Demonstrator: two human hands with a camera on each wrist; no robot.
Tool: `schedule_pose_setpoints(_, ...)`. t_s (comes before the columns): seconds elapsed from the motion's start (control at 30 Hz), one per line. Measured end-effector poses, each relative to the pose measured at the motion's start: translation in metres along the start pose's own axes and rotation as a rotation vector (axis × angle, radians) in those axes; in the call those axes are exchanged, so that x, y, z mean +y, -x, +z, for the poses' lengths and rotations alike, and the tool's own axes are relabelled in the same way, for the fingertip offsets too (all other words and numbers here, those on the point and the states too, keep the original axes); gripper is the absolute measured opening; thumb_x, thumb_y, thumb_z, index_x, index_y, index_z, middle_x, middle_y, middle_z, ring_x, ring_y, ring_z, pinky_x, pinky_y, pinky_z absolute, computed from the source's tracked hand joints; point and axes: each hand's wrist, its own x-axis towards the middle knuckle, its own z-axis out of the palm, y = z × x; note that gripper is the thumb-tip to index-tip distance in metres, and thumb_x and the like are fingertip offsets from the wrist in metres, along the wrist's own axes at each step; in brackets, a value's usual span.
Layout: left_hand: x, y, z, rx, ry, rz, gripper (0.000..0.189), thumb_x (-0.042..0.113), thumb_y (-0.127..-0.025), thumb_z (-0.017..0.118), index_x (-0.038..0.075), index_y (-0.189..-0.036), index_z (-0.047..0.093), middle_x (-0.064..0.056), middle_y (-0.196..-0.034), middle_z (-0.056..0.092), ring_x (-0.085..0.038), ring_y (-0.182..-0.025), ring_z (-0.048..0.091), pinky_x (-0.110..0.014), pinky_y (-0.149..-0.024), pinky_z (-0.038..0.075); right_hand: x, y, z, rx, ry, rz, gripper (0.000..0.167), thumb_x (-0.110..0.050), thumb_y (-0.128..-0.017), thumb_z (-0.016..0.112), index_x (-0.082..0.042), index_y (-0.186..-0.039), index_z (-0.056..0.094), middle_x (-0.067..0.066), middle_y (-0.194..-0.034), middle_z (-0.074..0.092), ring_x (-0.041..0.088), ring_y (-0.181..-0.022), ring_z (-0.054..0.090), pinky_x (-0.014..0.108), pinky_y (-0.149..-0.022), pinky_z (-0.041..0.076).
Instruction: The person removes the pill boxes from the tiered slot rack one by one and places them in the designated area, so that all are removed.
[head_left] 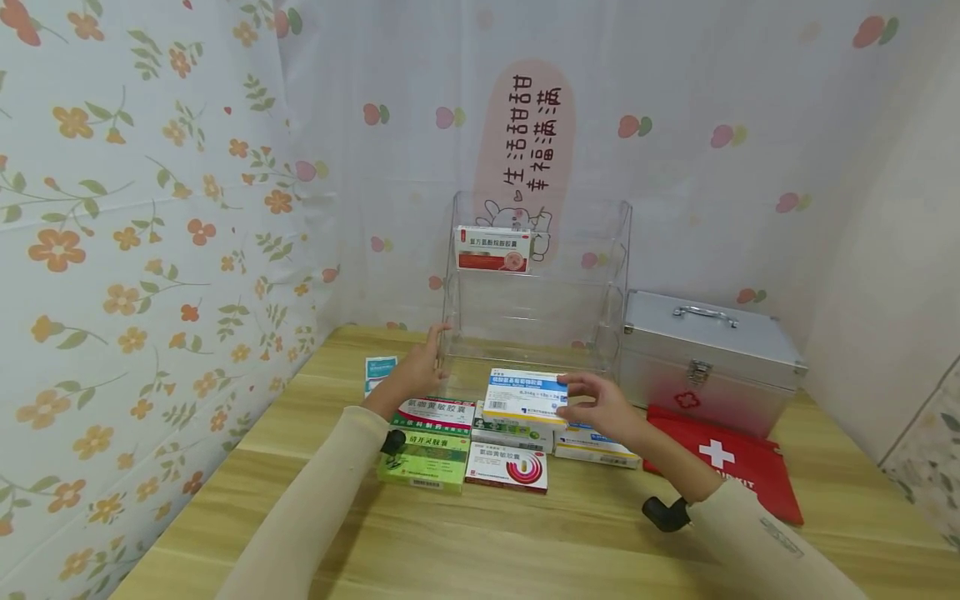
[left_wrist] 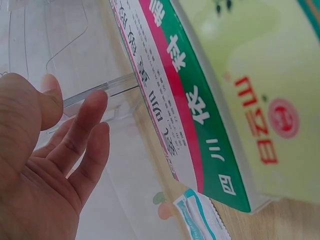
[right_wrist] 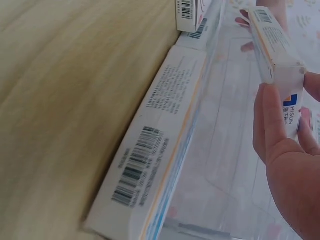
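Observation:
My right hand (head_left: 606, 410) holds a white, blue and yellow medicine box (head_left: 521, 395) by its right end, thumb and fingers on opposite sides. The box is raised above the boxes on the table, in front of the clear acrylic rack (head_left: 525, 296). At the rack's left side, my left hand (head_left: 414, 373) grips the clear edge, with the thumb and fingers (left_wrist: 92, 107) around it in the left wrist view. One white and red medicine box (head_left: 492, 250) stands on an upper tier of the rack.
On the table lie a green and magenta box (head_left: 435, 415), a yellow-green box (head_left: 422, 467), a white and red box (head_left: 506, 467), another blue and white box (head_left: 596, 446) and a small packet (head_left: 380, 367). A silver case (head_left: 712, 346) and red first-aid pouch (head_left: 720, 467) stand right.

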Motion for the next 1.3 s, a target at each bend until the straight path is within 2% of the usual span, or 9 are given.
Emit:
schedule_pose_setpoints(0.2, 0.001, -0.001, -0.001, -0.004, -0.007, -0.005, 0.086, 0.006, -0.094, 0.068, 0.026, -0.154, 0.009, -0.013, -0.083, 0.056, -0.018, -0.050, 0.043, -0.028, -0.045, 0.039, 0.002, 0.009, -0.008, 0.016, 0.013, 0.025, 0.058, -0.017, -0.089, 0.076, 0.000, -0.138, 0.051, 0.029, -0.131, 0.051, 0.033, -0.102, 0.066, 0.042, -0.081, 0.057)
schedule_pose_setpoints(0.3, 0.001, -0.001, -0.002, -0.004, -0.008, -0.004, 0.086, 0.006, -0.093, 0.068, 0.023, -0.154, 0.010, -0.013, -0.077, 0.054, -0.018, -0.049, 0.042, -0.028, -0.046, 0.038, 0.001, 0.014, -0.014, 0.019, 0.020, 0.036, 0.058, -0.018, -0.089, 0.076, -0.001, -0.138, 0.051, 0.028, -0.132, 0.052, 0.034, -0.106, 0.064, 0.043, -0.083, 0.057)
schedule_pose_setpoints(0.43, 0.001, -0.001, -0.001, 0.000, -0.008, 0.001, 0.085, 0.005, -0.093, 0.068, 0.020, -0.154, 0.011, -0.012, -0.077, 0.052, -0.018, -0.050, 0.042, -0.029, -0.047, 0.039, 0.003, 0.022, -0.021, 0.031, 0.039, 0.051, 0.058, -0.018, -0.089, 0.076, -0.001, -0.138, 0.051, 0.027, -0.133, 0.052, 0.036, -0.111, 0.059, 0.040, -0.083, 0.057)
schedule_pose_setpoints(0.8, 0.002, 0.000, 0.000, -0.009, -0.021, 0.021, 0.086, 0.006, -0.093, 0.068, 0.024, -0.153, 0.009, -0.010, -0.070, 0.050, -0.017, -0.049, 0.041, -0.028, -0.046, 0.037, 0.008, 0.047, -0.036, 0.043, 0.087, 0.088, 0.060, -0.023, -0.089, 0.076, -0.003, -0.139, 0.051, 0.025, -0.133, 0.053, 0.039, -0.117, 0.053, 0.037, -0.081, 0.057)
schedule_pose_setpoints(1.03, 0.001, 0.001, 0.000, -0.002, -0.022, 0.005, 0.086, 0.005, -0.093, 0.068, 0.025, -0.153, 0.009, -0.012, -0.078, 0.053, -0.017, -0.048, 0.039, -0.028, -0.045, 0.037, 0.007, 0.060, -0.044, 0.039, 0.060, 0.105, 0.058, -0.022, -0.088, 0.076, -0.001, -0.136, 0.051, 0.027, -0.133, 0.052, 0.042, -0.116, 0.053, 0.038, -0.080, 0.058)
schedule_pose_setpoints(1.2, 0.001, 0.002, 0.000, 0.004, -0.010, -0.002, 0.086, 0.005, -0.093, 0.068, 0.022, -0.154, 0.010, -0.013, -0.084, 0.054, -0.017, -0.048, 0.041, -0.028, -0.044, 0.038, 0.007, 0.068, -0.047, 0.052, 0.094, 0.139, 0.058, -0.024, -0.088, 0.076, -0.003, -0.137, 0.051, 0.025, -0.134, 0.052, 0.038, -0.115, 0.055, 0.037, -0.080, 0.058)
schedule_pose_setpoints(1.3, 0.001, 0.001, 0.000, -0.002, -0.015, -0.002, 0.086, 0.005, -0.093, 0.068, 0.020, -0.154, 0.010, -0.013, -0.082, 0.054, -0.017, -0.048, 0.040, -0.028, -0.044, 0.037, 0.008, 0.074, -0.048, 0.052, 0.117, 0.150, 0.057, -0.024, -0.088, 0.075, -0.003, -0.137, 0.052, 0.024, -0.133, 0.054, 0.037, -0.115, 0.055, 0.035, -0.080, 0.057)
